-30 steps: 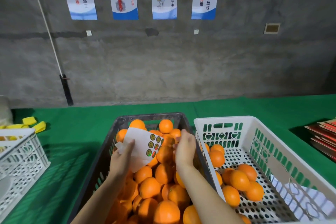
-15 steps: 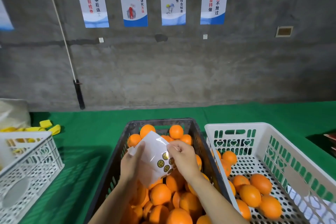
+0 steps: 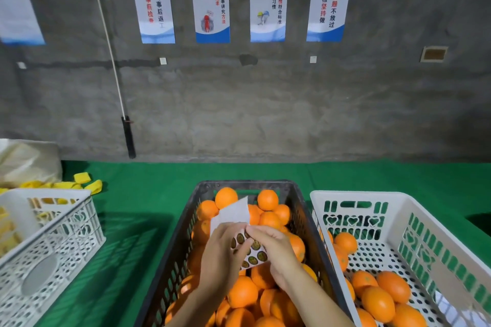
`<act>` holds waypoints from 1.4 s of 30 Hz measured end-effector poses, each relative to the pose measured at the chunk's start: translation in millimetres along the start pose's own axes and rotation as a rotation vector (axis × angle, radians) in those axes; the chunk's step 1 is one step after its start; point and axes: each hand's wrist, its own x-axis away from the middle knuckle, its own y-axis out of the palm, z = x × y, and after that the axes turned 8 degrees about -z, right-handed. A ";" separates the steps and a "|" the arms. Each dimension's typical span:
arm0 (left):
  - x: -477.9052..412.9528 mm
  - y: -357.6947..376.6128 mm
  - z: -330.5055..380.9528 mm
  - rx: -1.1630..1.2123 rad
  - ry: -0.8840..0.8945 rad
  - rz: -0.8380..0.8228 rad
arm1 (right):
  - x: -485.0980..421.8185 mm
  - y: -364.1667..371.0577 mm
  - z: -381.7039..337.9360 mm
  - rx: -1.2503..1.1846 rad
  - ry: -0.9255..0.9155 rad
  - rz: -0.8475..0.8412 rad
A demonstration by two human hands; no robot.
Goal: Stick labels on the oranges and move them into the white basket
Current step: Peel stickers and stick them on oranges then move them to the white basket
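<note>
Wall: I see four posters [image 3: 269, 0] on grey concrete.
Far left: second white crate [image 3: 50, 244], yellow strips [image 3: 87, 180] behind it.

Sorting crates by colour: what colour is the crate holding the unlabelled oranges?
Dark grey, nearly black crate, seen in the head view.

The label sheet [image 3: 233, 216] was a white backing paper, upper part bare and curled upward, lower part carrying round dark-and-gold stickers [image 3: 255, 245]; it was held over the dark crate [image 3: 172, 255], which was heaped with oranges [image 3: 242, 291]; the white basket [image 3: 414, 214] stood just right of the crate, touching or nearly so, on green cloth; several oranges [image 3: 378, 304] lay on its perforated floor, toward the near side.
</note>
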 end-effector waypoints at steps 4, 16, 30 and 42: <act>0.0 -4.0 -3.4 -0.010 0.028 0.012 | -2.4 2.1 -1.3 -0.033 0.028 -0.055; -4.4 -12.6 2.5 -0.189 -0.013 0.030 | 0.6 10.0 -5.1 -0.009 0.026 0.047; -3.1 -9.2 1.8 -0.215 -0.041 -0.026 | -0.3 6.4 -2.7 0.043 0.030 -0.006; -7.2 -10.7 0.3 -0.051 -0.094 -0.103 | -6.4 2.7 3.0 0.155 -0.028 0.182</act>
